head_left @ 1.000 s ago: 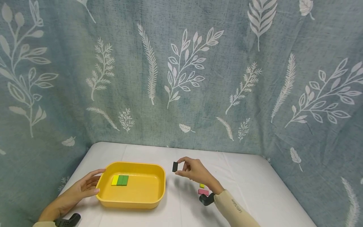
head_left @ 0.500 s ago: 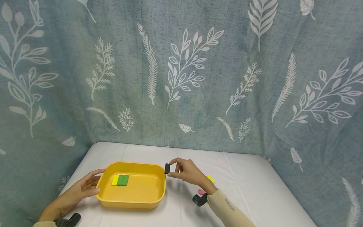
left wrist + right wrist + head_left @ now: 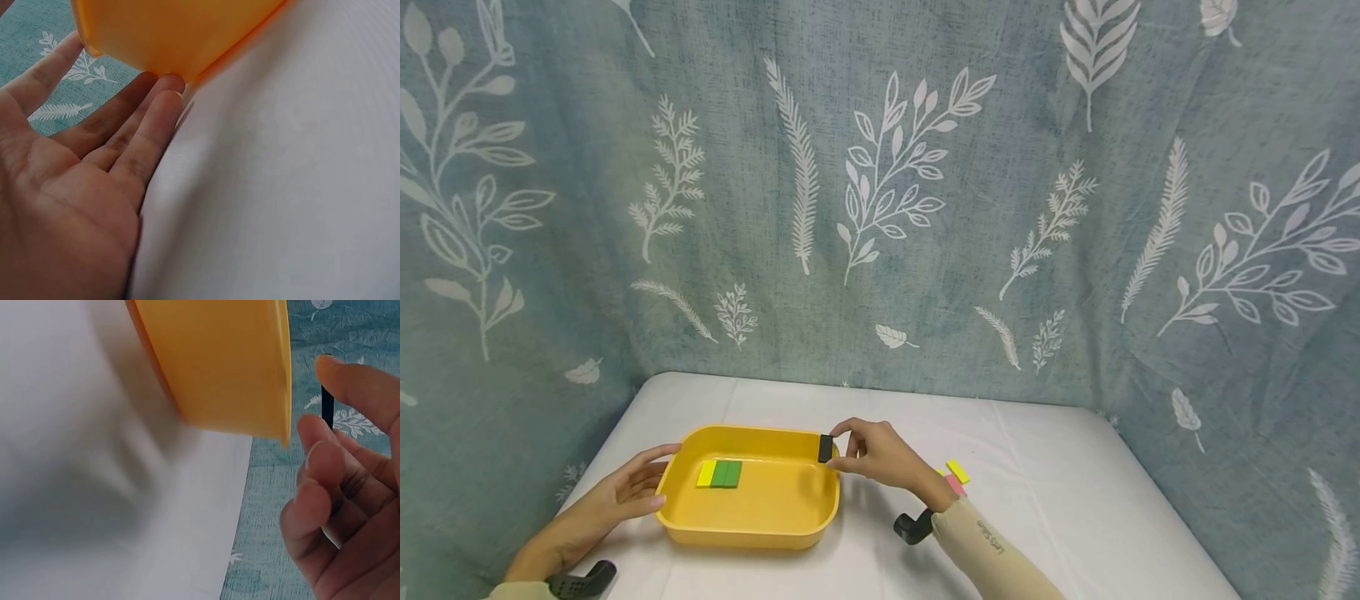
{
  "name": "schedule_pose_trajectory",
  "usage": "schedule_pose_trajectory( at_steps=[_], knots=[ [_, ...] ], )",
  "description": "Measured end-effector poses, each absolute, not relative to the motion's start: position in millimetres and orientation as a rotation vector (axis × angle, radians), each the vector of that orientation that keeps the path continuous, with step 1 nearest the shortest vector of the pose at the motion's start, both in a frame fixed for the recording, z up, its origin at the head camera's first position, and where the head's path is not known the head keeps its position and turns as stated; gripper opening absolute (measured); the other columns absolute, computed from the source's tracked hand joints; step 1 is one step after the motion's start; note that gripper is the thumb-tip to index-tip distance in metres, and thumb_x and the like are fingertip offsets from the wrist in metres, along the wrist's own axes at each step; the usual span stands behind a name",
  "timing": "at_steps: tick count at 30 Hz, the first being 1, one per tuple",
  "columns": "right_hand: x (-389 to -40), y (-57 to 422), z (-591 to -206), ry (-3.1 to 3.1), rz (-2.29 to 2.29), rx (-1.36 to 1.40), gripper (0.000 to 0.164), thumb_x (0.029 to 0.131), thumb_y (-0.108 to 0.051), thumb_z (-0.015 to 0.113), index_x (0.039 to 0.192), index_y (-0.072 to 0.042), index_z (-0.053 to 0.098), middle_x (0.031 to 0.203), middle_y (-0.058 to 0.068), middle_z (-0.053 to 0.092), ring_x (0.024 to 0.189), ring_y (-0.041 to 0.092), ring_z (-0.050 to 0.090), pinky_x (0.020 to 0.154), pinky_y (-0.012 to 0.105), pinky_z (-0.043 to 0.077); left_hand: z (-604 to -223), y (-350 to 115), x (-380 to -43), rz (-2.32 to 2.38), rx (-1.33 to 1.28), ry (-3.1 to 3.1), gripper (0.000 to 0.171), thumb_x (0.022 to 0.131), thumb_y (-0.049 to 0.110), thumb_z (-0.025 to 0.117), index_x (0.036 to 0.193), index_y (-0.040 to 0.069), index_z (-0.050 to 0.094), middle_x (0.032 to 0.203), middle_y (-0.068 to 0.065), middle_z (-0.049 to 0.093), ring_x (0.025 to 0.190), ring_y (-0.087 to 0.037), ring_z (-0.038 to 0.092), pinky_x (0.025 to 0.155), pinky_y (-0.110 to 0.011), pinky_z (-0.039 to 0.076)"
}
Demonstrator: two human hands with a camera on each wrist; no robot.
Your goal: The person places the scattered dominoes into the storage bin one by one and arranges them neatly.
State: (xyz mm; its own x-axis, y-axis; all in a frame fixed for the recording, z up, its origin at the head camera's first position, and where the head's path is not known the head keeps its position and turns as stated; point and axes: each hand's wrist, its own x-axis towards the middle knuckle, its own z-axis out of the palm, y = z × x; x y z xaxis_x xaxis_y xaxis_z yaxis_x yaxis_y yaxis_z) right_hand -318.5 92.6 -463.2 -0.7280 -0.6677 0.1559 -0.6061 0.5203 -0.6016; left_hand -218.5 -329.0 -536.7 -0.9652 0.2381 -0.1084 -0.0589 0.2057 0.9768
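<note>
A yellow plastic tray (image 3: 752,538) stands on the table. Inside, toward its left, one yellow block (image 3: 706,473) and two green blocks (image 3: 726,474) lie flat side by side. My left hand (image 3: 617,492) rests against the tray's left end with fingers fairly straight; in the left wrist view several fingertips (image 3: 167,103) touch the outer wall. Between thumb and fingertip, my right hand (image 3: 880,457) pinches a thin black rectangular block (image 3: 826,448), held upright over the tray's far right corner. The right wrist view shows that black block (image 3: 327,403) edge-on, above rim height.
Right of the tray, by my right forearm, lie a pink block (image 3: 954,484) and a yellow block (image 3: 958,471); another yellow piece is mostly hidden by the wrist. A white cloth (image 3: 1045,492) covers the table. A patterned blue-green curtain (image 3: 925,275) hangs behind and at both sides.
My right hand has moved left with the black block, from beside the tray to over its right rim. My left hand and the tray keep their places; the loose blocks show more.
</note>
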Motion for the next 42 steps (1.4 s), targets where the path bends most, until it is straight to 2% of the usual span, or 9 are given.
schedule_pose_trajectory(
  at_steps=[7,13,21,26,33,42],
  knots=[
    [-317,84,-462,2.641,-0.978,-1.140,0.047,0.090,-0.039,0.081,0.126,-0.013,0.066,0.073,-0.008,0.064,0.061,0.005,0.054,0.058,0.020,0.047,-536,-329,-218,1.847,0.192,2.238,0.074,0.102,0.023,0.064,0.163,0.013,0.023,0.159,-0.030,0.031,0.142,-0.048,0.036,0.108,-0.056,0.045],
    [-318,74,-463,2.620,-0.993,-1.174,0.046,0.090,-0.037,0.081,0.125,-0.011,0.066,0.074,-0.009,0.062,0.062,0.004,0.054,0.059,0.020,0.049,-536,-329,-218,1.835,0.191,2.243,0.075,0.102,0.024,0.064,0.163,0.013,0.022,0.158,-0.030,0.031,0.142,-0.047,0.037,0.108,-0.057,0.044],
    [-316,59,-469,2.559,-1.024,-1.126,0.047,0.091,-0.037,0.080,0.127,-0.011,0.064,0.076,-0.009,0.063,0.055,0.007,0.058,0.050,0.025,0.053,-539,-329,-218,1.832,0.140,2.242,0.077,0.101,0.027,0.066,0.163,0.015,0.022,0.159,-0.028,0.032,0.141,-0.045,0.038,0.108,-0.058,0.044],
    [-316,51,-469,2.556,-1.023,-1.133,0.047,0.091,-0.037,0.080,0.127,-0.012,0.064,0.077,-0.009,0.063,0.054,0.007,0.057,0.051,0.025,0.053,-538,-328,-218,1.832,0.122,2.251,0.077,0.101,0.028,0.067,0.163,0.018,0.023,0.160,-0.027,0.032,0.141,-0.044,0.039,0.109,-0.058,0.043],
    [-315,40,-467,2.574,-1.006,-1.149,0.046,0.090,-0.036,0.081,0.126,-0.012,0.066,0.077,-0.010,0.063,0.062,0.004,0.057,0.056,0.020,0.051,-539,-329,-219,1.846,0.130,2.244,0.076,0.101,0.027,0.067,0.163,0.016,0.023,0.159,-0.027,0.033,0.140,-0.043,0.041,0.108,-0.056,0.045],
    [-315,23,-473,2.558,-0.965,-1.161,0.047,0.090,-0.034,0.081,0.126,-0.008,0.066,0.076,-0.012,0.063,0.061,0.002,0.057,0.058,0.018,0.051,-538,-329,-219,1.863,0.164,2.223,0.073,0.102,0.024,0.065,0.163,0.015,0.024,0.158,-0.028,0.033,0.139,-0.042,0.041,0.106,-0.052,0.048]
  ],
)
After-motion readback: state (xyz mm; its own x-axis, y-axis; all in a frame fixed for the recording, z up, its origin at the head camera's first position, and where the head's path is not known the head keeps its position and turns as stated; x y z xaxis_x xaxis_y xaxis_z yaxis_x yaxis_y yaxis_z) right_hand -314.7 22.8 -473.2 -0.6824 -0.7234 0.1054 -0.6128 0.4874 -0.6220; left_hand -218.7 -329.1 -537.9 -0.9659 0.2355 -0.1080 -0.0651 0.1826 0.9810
